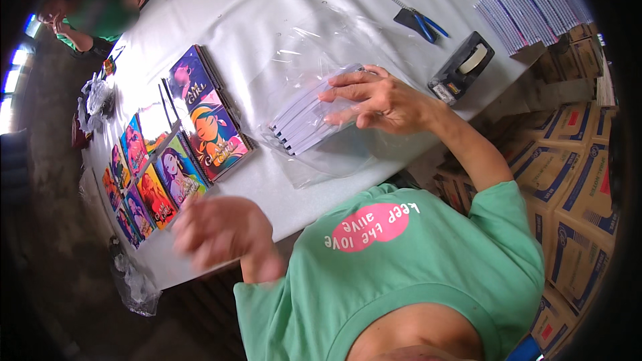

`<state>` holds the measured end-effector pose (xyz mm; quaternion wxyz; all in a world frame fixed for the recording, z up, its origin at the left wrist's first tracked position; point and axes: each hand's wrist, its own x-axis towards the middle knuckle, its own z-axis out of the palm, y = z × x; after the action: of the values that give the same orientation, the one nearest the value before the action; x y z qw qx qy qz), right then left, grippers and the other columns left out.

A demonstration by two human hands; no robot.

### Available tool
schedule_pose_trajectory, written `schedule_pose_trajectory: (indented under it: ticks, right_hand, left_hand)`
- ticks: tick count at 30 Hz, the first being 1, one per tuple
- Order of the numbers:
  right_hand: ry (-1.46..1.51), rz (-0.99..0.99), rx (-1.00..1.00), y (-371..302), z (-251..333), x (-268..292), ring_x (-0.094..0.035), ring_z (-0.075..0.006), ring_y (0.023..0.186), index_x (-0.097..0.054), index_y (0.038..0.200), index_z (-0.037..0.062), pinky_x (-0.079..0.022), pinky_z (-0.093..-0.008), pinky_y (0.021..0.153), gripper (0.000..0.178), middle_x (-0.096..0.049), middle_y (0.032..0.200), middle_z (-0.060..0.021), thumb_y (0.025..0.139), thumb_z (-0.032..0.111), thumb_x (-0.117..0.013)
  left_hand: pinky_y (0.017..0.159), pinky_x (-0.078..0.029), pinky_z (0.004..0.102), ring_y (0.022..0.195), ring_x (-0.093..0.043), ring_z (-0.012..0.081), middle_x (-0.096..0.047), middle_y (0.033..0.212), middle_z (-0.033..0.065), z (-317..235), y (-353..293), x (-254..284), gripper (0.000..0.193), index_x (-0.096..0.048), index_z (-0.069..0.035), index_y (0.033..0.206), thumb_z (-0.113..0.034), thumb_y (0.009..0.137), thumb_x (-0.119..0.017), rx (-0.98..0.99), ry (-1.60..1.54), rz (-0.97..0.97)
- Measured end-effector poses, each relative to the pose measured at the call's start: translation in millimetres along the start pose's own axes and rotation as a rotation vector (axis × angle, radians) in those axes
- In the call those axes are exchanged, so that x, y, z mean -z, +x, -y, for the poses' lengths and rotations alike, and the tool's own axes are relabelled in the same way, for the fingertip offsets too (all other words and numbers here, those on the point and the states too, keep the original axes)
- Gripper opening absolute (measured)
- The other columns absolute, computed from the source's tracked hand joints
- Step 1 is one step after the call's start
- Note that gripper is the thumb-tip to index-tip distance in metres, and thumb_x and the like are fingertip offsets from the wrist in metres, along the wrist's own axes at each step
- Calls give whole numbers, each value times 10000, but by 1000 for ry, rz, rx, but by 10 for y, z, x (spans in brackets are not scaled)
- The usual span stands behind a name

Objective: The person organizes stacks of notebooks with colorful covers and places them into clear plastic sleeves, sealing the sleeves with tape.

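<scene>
A clear plastic bag (304, 47) lies on the white-covered table around a stack of notebooks (301, 124), whose pale page edges and black binding show. Across the top of this stack rests my right hand (378, 100), fingers stretched and spread. My left hand (224, 230) is smeared by motion near the table's front edge, beside several notebooks with colourful illustrated covers (157, 204); its fingers cannot be made out. Between the bag and those rows sit taller piles of spiral notebooks with dark, bright covers (217, 134).
Right of the bag stands a black tape dispenser (461, 70). Beyond it lie blue-handled pliers (422, 25). Spiral-bound stacks (531, 7) fill the far right corner; cardboard boxes (552, 174) are piled below. Crumpled plastic (99, 97) hangs at the left edge. Another person (100, 10) sits far left.
</scene>
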<state>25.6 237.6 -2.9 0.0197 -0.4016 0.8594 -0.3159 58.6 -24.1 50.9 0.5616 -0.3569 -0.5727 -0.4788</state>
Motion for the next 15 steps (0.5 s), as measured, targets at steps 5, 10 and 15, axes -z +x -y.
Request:
schedule_pose_trajectory:
  ticks: [5,10,15]
  right_hand:
    - [-12,36,83,1,27,64,-345,-233,1315,-616,1169,325,-321,-506,988,542,-438,1391,-5,713,617,-608]
    - [-102,100,93,18,52,122,-323,-240,1328,-576,1220,332,-348,-501,968,699,-354,1446,-8,585,588,-715]
    - [-240,238,35,37,123,193,-263,-223,1359,-494,1272,412,-307,-586,998,750,-233,1502,3,577,480,-766]
  left_hand:
    - [912,-331,329,1038,-585,183,-580,1159,68,211,-930,318,512,-638,-82,1078,-248,620,-796,242,216,856]
    - [910,-326,419,1119,-554,201,-576,1245,9,313,-608,40,712,-569,-149,1233,-186,556,-786,320,110,1159]
    - [966,-269,499,1145,-536,148,-427,1408,2,410,-406,-87,831,-495,-165,1307,-241,540,-805,260,148,1438]
